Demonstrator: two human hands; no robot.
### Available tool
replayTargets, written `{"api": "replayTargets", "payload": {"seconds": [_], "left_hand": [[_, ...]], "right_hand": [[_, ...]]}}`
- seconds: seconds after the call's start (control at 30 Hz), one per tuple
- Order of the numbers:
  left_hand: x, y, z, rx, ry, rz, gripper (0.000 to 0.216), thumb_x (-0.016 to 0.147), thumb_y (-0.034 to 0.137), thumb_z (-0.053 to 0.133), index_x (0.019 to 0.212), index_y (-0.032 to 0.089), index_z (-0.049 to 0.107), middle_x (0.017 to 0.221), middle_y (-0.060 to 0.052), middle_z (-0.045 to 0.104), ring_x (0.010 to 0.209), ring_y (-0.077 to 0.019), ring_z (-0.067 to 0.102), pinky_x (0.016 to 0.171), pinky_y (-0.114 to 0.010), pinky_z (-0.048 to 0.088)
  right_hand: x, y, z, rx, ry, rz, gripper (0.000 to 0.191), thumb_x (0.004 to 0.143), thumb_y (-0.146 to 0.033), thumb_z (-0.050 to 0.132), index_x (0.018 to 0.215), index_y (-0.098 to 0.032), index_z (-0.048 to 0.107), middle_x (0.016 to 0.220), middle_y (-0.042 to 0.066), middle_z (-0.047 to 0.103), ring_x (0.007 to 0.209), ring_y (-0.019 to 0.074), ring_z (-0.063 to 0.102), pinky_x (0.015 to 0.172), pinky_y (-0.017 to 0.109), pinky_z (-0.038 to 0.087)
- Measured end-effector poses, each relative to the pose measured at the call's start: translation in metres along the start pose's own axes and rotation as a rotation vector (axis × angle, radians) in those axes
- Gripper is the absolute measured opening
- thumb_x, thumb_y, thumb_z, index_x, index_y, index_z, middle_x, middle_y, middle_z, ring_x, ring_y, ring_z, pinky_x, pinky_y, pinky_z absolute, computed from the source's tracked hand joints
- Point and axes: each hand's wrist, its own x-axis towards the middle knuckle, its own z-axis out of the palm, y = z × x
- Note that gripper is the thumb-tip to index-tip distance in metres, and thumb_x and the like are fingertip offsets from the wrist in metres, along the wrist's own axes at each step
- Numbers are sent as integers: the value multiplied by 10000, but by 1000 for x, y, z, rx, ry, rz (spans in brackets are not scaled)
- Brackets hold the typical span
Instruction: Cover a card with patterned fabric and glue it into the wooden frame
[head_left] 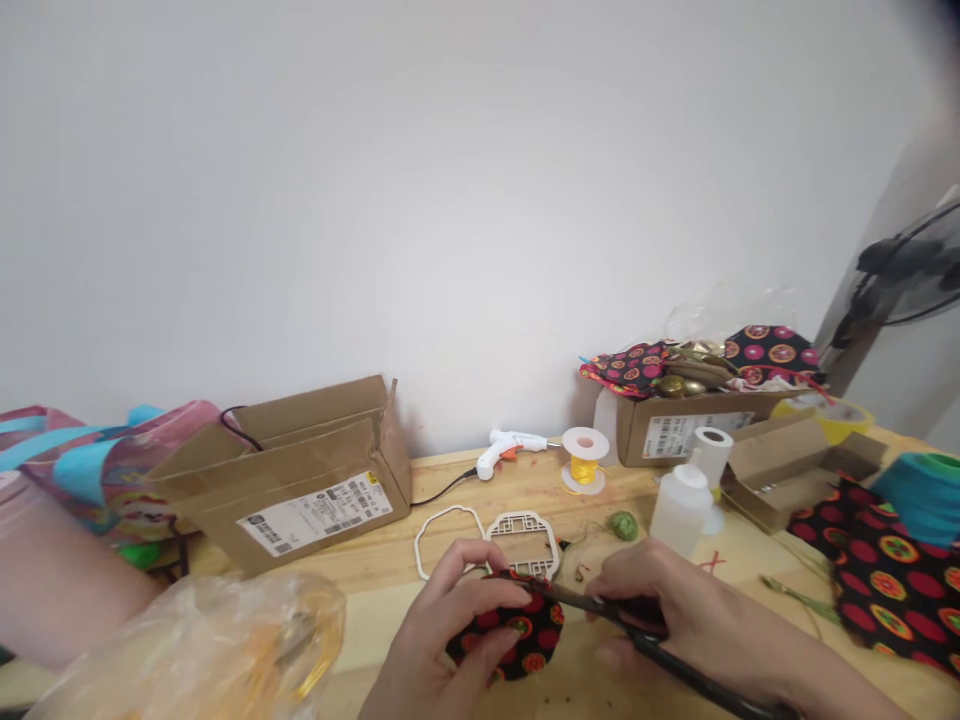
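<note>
My left hand (pixel 442 630) pinches a round piece of black fabric with red and orange dots (pixel 525 635) just above the wooden table (pixel 390 600). My right hand (pixel 675 610) is closed round a pair of dark scissors (pixel 600 610), whose blades reach the top edge of the fabric piece. Just beyond the hands lie a white lattice frame (pixel 523 542) and a thin white ring outline (pixel 448 535).
An open cardboard box (pixel 300 480) stands at the left, a white glue gun (pixel 510 447) and yellow thread spool (pixel 585 460) by the wall. A white squeeze bottle (pixel 680 505), a second box with fabric (pixel 675 420), dotted cloth (pixel 885 580) and a plastic bag (pixel 202 650) surround the hands.
</note>
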Motion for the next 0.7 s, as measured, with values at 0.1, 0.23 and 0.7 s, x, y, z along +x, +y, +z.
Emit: {"api": "replayTargets", "payload": {"seconds": [0.1, 0.23, 0.7], "left_hand": [[0, 1, -2, 52, -55, 15, 285, 725, 99, 543, 857, 333, 639, 957, -2, 517, 902, -142, 549, 751, -196, 464], [1, 0, -5, 112, -108, 38, 266, 739, 109, 535, 880, 311, 634, 977, -20, 514, 919, -148, 554, 761, -194, 469], [2, -1, -3, 136, -139, 120, 362, 719, 55, 550, 920, 352, 598, 957, 22, 515, 890, -104, 557, 748, -147, 461]], "right_hand": [[-1, 3, 0, 99, -86, 49, 226, 693, -384, 615, 807, -194, 658, 715, 19, 600, 625, 171, 528, 534, 252, 404], [0, 6, 2, 166, -145, 111, 319, 702, -447, 590, 861, -176, 645, 757, 38, 592, 666, 186, 535, 572, 285, 418], [1, 2, 2, 68, -101, 41, 297, 671, -442, 626, 792, -173, 656, 710, 21, 583, 634, 175, 516, 546, 255, 407]]}}
